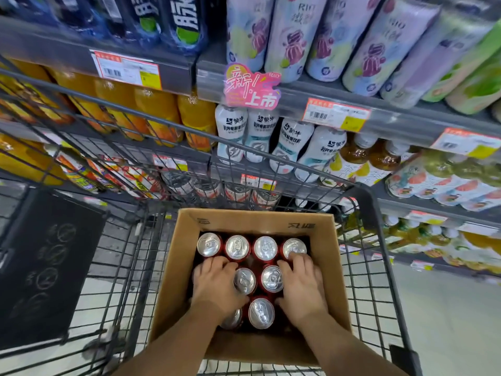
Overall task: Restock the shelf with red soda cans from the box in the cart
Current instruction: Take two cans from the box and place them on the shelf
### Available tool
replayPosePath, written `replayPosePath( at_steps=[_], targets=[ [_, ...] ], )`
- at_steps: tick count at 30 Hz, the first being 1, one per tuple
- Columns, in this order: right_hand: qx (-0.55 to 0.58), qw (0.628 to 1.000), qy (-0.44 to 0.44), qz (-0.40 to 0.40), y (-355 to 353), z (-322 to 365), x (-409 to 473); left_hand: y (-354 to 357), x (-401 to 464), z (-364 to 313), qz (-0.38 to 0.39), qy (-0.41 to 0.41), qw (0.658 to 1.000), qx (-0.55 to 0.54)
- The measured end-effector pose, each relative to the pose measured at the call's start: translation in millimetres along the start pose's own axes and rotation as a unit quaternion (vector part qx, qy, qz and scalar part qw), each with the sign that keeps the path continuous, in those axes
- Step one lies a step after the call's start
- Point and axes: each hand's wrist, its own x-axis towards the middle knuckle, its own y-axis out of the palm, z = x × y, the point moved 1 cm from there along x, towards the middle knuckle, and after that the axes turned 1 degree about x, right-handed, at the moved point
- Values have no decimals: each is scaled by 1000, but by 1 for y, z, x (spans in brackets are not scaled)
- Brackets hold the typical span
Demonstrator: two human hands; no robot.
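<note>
An open cardboard box (182, 270) stands in the wire cart (385, 270). It holds several red soda cans (265, 248) with silver tops, standing upright in rows. Both my hands are down inside the box. My left hand (214, 283) lies over a can at the left of the second row, fingers curled down round it. My right hand (301, 283) covers a can at the right of that row in the same way, fingertips touching a back-row can. Both gripped cans are hidden under the hands. Beyond the cart, similar cans (235, 191) stand on a low shelf.
Shelves of drinks rise ahead: orange bottles (157, 112) at left, white bottles (287, 142) in the middle, tall pastel cans (292, 36) above. A black panel (46, 267) hangs on the cart's left side. Pale floor shows at right.
</note>
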Motion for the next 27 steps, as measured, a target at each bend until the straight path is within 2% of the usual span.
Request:
replayPosePath(
  at_steps=[4,9,13,19,22,24,27],
  targets=[
    [-10,1000,-10,-11,2,2,5,4,3,-4,19,-11,1000,8],
    [-25,999,-13,-34,4,3,9,4,5,-6,2,-7,1000,12],
    [6,999,-13,-35,-1,2,6,-6,1,-3,-5,-9,1000,-22],
    [114,993,-10,-35,-46,3,-30,-57,-28,0,-24,12,995,-99],
    [168,985,-11,-34,-87,9,-58,-102,-54,-7,-7,34,989,-141],
    [242,969,-8,-42,-115,13,-79,-134,-73,-13,-4,52,980,-191],
    [387,921,-8,-51,-157,17,-111,-183,-98,-22,-10,78,958,-275]
  ],
)
